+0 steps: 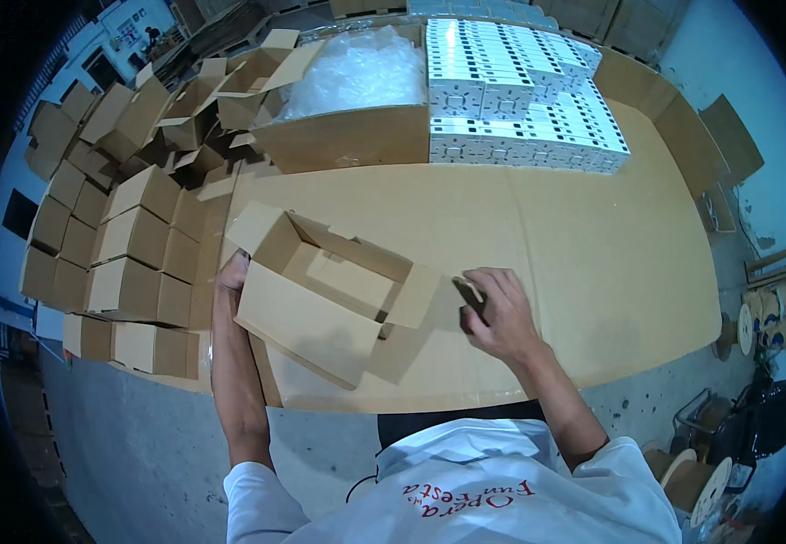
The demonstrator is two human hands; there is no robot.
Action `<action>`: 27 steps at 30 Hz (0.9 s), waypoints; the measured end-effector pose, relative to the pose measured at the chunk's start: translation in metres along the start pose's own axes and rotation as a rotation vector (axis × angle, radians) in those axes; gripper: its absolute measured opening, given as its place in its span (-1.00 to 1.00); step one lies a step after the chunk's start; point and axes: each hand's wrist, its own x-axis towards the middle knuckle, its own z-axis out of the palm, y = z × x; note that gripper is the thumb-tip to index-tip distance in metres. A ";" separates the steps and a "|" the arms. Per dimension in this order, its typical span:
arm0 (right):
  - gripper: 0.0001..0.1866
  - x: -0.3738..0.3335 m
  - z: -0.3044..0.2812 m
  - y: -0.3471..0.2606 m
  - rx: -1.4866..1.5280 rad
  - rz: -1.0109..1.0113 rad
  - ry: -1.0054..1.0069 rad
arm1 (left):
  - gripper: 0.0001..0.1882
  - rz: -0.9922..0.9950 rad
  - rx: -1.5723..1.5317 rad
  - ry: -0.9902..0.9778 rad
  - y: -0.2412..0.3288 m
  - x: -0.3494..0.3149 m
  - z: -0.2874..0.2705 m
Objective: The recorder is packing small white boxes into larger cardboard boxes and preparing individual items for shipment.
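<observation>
Holding an open brown box [307,319] by its nine o'clock end with the left hand [233,271], with most fingers hidden. Placed over the wide brown table [620,290], a bit toward nine. Pinching a small dark thing [468,293] with the right hand [507,317] at three o'clock, near the box; cannot tell what kind. With white boxes [524,136] piled at one.

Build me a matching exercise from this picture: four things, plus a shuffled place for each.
Things
1. Open central carton
2. Clear plastic
3. White boxes
4. Small dark object

Places
A. Stacked beside the large carton
B. In the right hand
C. With the left hand at its end
D. Inside the large carton

Pairs: 1-C, 2-D, 3-A, 4-B
</observation>
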 end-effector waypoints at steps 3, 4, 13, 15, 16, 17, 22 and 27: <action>-0.36 -0.001 0.008 -0.009 0.011 -0.042 -0.129 | -0.22 0.122 -0.179 -0.043 -0.005 -0.002 0.002; -0.28 -0.002 0.011 -0.014 0.025 -0.062 -0.156 | -0.23 0.161 -0.240 -0.056 -0.002 -0.007 0.003; -0.05 -0.009 0.014 -0.020 -0.049 -0.078 -0.316 | -0.54 0.011 0.081 0.527 0.025 -0.142 0.085; -0.02 -0.004 0.015 -0.027 0.099 0.005 -0.249 | -0.59 -0.001 0.052 0.636 0.047 -0.188 0.128; -0.02 -0.002 0.018 -0.033 0.115 -0.011 -0.254 | -0.59 0.094 -0.003 0.666 0.039 -0.209 0.151; -0.01 -0.002 0.021 -0.040 0.127 0.021 -0.327 | -0.58 0.190 -0.059 0.692 0.032 -0.220 0.173; 0.00 -0.012 0.029 -0.051 0.191 -0.061 -0.359 | -0.44 0.122 0.118 0.642 0.085 -0.233 0.258; 0.02 -0.020 0.029 -0.078 0.261 -0.231 -0.527 | -0.33 0.007 0.203 0.713 0.129 -0.231 0.255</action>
